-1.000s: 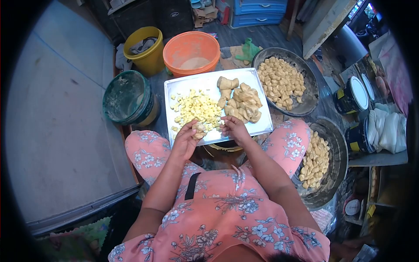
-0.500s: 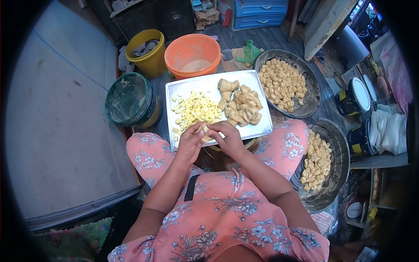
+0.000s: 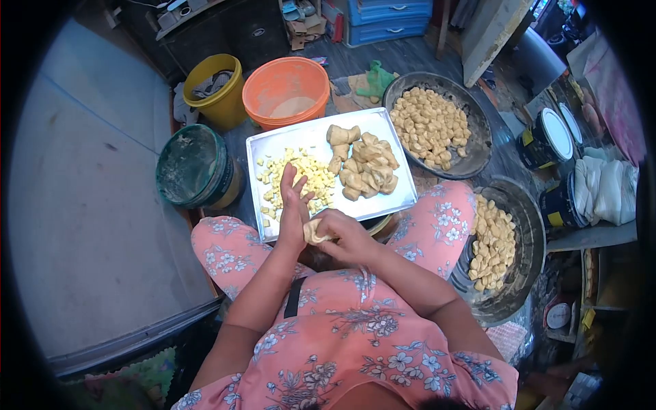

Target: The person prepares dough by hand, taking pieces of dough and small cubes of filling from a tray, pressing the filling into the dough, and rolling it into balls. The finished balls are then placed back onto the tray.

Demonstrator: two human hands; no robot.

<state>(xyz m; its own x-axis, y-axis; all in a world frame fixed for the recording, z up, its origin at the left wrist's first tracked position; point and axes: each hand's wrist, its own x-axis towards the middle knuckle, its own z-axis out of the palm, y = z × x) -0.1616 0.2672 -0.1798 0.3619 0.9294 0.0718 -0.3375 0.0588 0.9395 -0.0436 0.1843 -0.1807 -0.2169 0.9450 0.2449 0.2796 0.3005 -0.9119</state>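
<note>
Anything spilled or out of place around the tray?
No spill visible: the yellow cubes lie on the tray. Only the crumpled green bag looks stray, lying loose near the dark pan.

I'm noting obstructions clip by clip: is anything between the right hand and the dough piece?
Nothing visible: the right hand grips the dough piece directly. The left hand, fingers extended, is on the dough's other side, not between them.
</note>
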